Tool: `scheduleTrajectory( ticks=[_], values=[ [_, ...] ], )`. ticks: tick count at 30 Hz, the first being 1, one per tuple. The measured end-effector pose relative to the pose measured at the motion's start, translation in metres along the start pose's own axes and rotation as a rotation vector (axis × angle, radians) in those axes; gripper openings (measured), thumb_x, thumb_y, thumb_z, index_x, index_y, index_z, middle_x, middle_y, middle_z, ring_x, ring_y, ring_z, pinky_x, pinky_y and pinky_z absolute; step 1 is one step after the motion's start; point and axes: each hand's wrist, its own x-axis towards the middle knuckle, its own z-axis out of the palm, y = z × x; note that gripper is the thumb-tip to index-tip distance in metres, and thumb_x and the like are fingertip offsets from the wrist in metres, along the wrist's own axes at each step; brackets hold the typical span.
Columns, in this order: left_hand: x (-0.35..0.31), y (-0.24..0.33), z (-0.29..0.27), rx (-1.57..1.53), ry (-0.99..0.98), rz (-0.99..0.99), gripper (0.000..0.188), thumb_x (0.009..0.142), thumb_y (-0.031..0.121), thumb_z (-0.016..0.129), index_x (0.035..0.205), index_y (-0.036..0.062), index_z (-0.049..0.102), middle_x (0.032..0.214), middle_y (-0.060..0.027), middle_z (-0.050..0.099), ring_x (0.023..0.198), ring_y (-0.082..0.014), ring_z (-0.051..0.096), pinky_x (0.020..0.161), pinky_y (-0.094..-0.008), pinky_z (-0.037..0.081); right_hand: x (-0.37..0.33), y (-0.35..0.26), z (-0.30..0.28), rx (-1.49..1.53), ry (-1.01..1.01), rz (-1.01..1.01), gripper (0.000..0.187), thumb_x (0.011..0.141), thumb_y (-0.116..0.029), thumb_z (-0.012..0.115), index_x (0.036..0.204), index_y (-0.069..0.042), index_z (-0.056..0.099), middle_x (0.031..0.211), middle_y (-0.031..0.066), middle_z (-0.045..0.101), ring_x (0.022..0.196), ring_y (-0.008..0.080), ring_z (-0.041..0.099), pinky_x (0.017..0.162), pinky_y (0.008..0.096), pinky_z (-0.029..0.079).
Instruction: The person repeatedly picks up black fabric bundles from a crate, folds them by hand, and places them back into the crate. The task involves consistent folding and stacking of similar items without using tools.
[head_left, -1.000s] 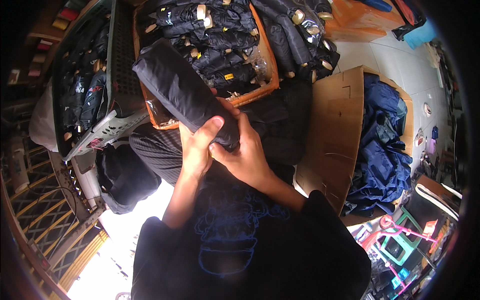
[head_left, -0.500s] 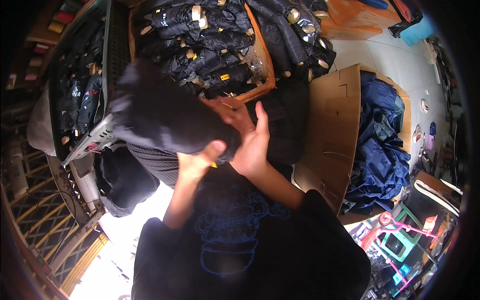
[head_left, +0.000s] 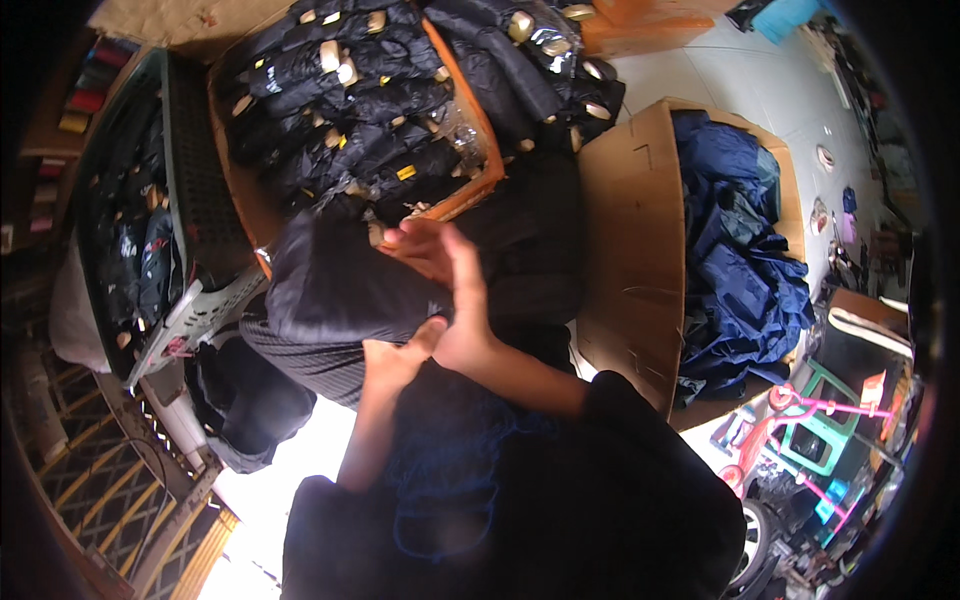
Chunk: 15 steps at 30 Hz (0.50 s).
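I hold a black folded umbrella in its fabric sleeve [head_left: 340,285] in front of my chest, lying roughly level and pointing left. My left hand [head_left: 395,362] grips it from below at its near end. My right hand [head_left: 445,285] presses on its right end, fingers spread over the top. Just beyond it stands an orange crate [head_left: 478,130] heaped with several black folded umbrellas with gold-coloured tips.
A grey plastic basket [head_left: 205,215] with more black umbrellas lies at the left. A cardboard box [head_left: 630,260] at the right holds dark blue fabric [head_left: 745,260]. A black bag [head_left: 240,400] sits by my left knee. Pink and green stools [head_left: 820,420] stand at the lower right.
The umbrella has swung from pointing up-left to lying nearly level. My right hand has shifted from wrapping its lower end to pressing on its right end.
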Motion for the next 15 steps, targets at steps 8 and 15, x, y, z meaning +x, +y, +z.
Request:
scheduleTrajectory(
  ticks=[8, 15],
  values=[
    [0.034, 0.001, -0.027, -0.03, -0.253, -0.381, 0.052, 0.076, 0.005, 0.071, 0.122, -0.0041, 0.049, 0.107, -0.0087, 0.06, 0.098, -0.0177, 0.058, 0.085, -0.0312, 0.048, 0.033, -0.034, -0.035, -0.342, -0.363, 0.176, 0.062, 0.084, -0.013, 0.07, 0.136, 0.001, 0.039, 0.124, 0.0092, 0.053, 0.116, 0.0143, 0.049, 0.099, 0.032, 0.039],
    [0.033, -0.037, -0.014, -0.017, -0.106, -0.27, 0.04, 0.091, 0.009, 0.06, 0.127, -0.0027, 0.048, 0.12, -0.0164, 0.059, 0.102, -0.0187, 0.061, 0.093, -0.0305, 0.046, 0.094, -0.016, -0.125, -0.02, 0.484, -0.216, 0.064, 0.088, -0.022, 0.068, 0.136, 0.002, 0.033, 0.132, 0.0133, 0.046, 0.119, 0.0209, 0.047, 0.102, 0.0342, 0.037]
  ],
)
